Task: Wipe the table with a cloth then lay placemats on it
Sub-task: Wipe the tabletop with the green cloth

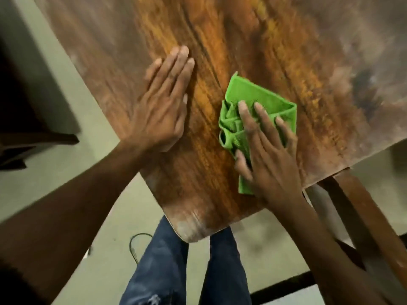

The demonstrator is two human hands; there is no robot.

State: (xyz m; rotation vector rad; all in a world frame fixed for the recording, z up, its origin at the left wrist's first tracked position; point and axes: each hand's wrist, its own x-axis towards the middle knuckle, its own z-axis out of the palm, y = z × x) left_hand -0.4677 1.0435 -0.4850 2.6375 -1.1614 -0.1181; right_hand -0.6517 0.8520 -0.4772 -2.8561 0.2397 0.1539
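While the left hand (161, 106) lies flat and spread on the wooden table (242, 40), the right hand (266, 153) presses the green cloth (262, 100) with spread fingers at mid frame.

A bright green cloth (259, 119), bunched and creased, is spread on the near part of the brown, wood-grained worktop (220, 51), close to its corner. Its nearer half is covered by a hand (267, 155) laid flat.

The right hand (267, 155) hides part of the cloth (259, 111); table (220, 51) edges blur.
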